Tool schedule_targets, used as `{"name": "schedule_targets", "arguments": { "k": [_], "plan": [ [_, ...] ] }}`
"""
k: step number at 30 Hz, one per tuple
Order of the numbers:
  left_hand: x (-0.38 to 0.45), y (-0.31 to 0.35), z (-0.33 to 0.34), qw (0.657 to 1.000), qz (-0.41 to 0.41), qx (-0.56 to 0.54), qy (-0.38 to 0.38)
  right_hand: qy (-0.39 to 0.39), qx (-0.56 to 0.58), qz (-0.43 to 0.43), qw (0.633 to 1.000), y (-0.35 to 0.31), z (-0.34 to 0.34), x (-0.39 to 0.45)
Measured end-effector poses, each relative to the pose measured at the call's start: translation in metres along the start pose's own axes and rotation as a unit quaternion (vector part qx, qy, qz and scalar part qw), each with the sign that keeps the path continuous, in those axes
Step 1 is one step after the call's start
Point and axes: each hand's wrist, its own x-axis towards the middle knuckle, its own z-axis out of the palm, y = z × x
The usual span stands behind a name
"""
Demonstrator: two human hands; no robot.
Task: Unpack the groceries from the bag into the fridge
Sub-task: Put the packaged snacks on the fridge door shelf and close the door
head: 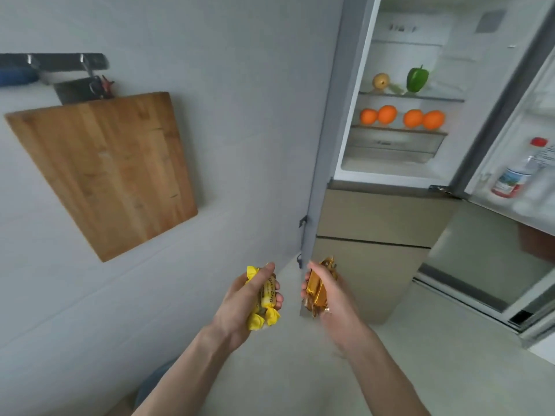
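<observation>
A: At seven o'clock, the left hand (250,298) grips yellow-wrapped sweets (264,298); just right of it, the right hand (326,295) clutches gold-wrapped sweets (318,291).

B: So it looks like the carrying step, both loads held well short of the open fridge (399,163) at one o'clock?

A: Likely. Its shelves hold oranges (402,117) and a green pepper (417,79). The person probably needs to raise both hands towards a bare shelf space.
</observation>
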Motion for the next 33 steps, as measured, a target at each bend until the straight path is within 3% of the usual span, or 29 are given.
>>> {"name": "schedule_targets", "arguments": {
  "k": [11, 22, 33],
  "plan": [
    [0.067, -0.008, 0.143, 0.986, -0.06, 0.06, -0.145, 0.091, 0.021, -0.056, 0.994, -0.073, -0.123, 0.024],
    [0.187, 0.005, 0.267, 0.965, -0.052, 0.095, -0.239, 0.197, 0.056, -0.106, 0.973, -0.147, -0.199, 0.092],
    [0.31, 0.057, 0.388, 0.953, -0.066, 0.104, -0.275, 0.266, 0.047, -0.181, 0.946, -0.258, -0.249, 0.17]
  ]
}}
